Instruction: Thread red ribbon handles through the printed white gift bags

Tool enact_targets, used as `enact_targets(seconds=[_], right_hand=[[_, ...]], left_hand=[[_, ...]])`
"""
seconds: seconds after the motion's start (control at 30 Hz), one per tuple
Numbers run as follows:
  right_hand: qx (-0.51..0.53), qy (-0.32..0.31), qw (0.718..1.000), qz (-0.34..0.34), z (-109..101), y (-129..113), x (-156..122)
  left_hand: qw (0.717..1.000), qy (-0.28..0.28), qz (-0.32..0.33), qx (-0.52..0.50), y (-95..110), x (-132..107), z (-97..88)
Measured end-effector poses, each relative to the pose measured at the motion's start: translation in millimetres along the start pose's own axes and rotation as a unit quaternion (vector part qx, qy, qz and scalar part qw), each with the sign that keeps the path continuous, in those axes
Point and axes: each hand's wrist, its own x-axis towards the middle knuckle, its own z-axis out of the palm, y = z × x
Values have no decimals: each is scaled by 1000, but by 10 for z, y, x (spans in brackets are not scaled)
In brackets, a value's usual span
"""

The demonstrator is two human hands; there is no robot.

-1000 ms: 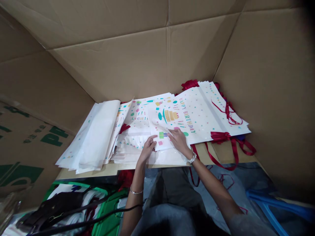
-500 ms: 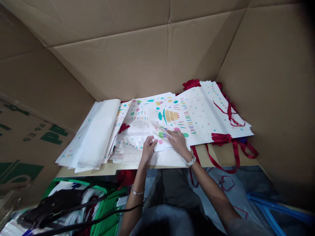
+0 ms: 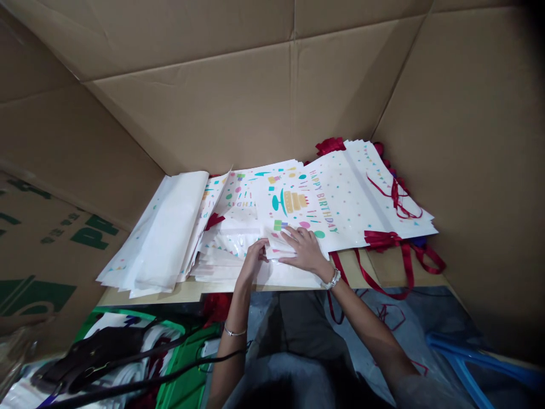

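Printed white gift bags lie in overlapping stacks, and the top one (image 3: 327, 199) carries a cake, confetti and "HAPPY BIRTHDAY" in coloured letters. Its near edge is folded into a narrow flap (image 3: 276, 245). My left hand (image 3: 254, 258) grips the left end of that flap. My right hand (image 3: 302, 251) lies across the fold with its fingers over the flap. Red ribbon handles (image 3: 394, 241) trail from the bags at the right. A plainer stack of white bags (image 3: 164, 233) lies to the left, out of reach of neither hand's fingers but not touched.
Large cardboard sheets (image 3: 230, 108) rise behind and beside the stacks. Below the light wooden table edge (image 3: 149, 295) are a green crate (image 3: 187, 363), a black strap bag (image 3: 93, 352), and a blue plastic chair (image 3: 464, 358) at lower right.
The bag's near part has folded down into a flap, uncovering more of the print. My right hand has slid left and down onto the fold, closer to my left hand.
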Motion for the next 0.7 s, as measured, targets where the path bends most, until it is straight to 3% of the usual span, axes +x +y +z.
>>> enact_targets(seconds=[0.47,0.7], right_hand=[[41,-8,999,20,-36,37,42],[68,-8,997,24,-25,69,51]], left_hand=[[996,-15,70,59,-157,68,-5],[996,63,51,44,-127,80,90]])
